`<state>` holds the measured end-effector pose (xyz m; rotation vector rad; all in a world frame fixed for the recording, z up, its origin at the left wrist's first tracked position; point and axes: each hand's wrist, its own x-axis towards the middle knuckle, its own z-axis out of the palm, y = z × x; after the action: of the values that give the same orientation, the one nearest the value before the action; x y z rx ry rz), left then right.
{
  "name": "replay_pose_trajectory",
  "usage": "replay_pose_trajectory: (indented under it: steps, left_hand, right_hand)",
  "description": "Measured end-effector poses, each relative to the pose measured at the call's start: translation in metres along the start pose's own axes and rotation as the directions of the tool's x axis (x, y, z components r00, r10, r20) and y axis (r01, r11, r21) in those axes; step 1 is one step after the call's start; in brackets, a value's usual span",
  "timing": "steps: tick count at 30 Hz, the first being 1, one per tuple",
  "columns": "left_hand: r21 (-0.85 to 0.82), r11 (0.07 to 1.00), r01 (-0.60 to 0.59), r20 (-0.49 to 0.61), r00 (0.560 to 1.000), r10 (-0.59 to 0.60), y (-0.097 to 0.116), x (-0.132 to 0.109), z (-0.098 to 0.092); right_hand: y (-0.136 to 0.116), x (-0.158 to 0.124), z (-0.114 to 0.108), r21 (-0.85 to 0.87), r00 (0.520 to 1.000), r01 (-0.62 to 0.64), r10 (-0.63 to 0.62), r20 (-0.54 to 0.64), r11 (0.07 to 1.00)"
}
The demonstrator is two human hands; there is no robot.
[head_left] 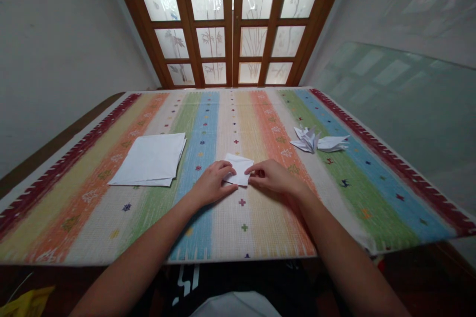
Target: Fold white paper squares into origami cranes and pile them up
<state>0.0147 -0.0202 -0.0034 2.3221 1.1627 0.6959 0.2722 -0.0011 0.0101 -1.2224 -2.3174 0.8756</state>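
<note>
The tabletop [238,109] is covered by a woven cloth [267,223] in long stripes of yellow, orange, green, blue and cream, with a dark red border along both sides and small stitched crosses and stars scattered across it. Beyond its far edge stands a wooden double door [232,25] with frosted glass panes etched with bamboo and branches. Plain pale walls rise on both sides, and a large glass pane [386,89] at the right reflects the door's panes. Below the near edge, the person's dark shirt [188,282] carries white printed marks, but they are cut off and cannot be read. No other writing shows.

A small folded white paper [238,168] sits on the cloth near the middle, held between both hands. The left hand [211,184] presses its fingers onto the paper's left side, while the right hand [273,177] holds the right edge with its fingertips. The hands are close together, with the paper between them. To the left lies a loose stack of white paper sheets [148,159], well apart from the hands. To the right, near the blue stripe, sit folded paper birds [307,139].
</note>
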Motion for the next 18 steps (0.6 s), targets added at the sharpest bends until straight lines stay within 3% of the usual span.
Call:
replay_pose_trajectory:
  steps: [5,9,18]
  left_hand:
    - [0.005,1.0,0.003,-0.01,1.0,-0.003,0.0,0.001,-0.001]
    - [-0.001,1.0,0.008,-0.008,1.0,-0.008,-0.001,0.001,0.0]
    - [0.046,0.997,-0.067,-0.013,0.998,0.068,-0.002,0.002,-0.004]
  right_hand:
    - [0.002,0.005,-0.001,-0.036,0.983,0.137,-0.141,-0.12,0.99]
    - [0.006,0.008,0.003,0.05,0.977,0.193,-0.187,-0.103,0.98]
    - [0.013,0.009,0.004,0.025,0.989,0.119,-0.117,-0.086,0.993]
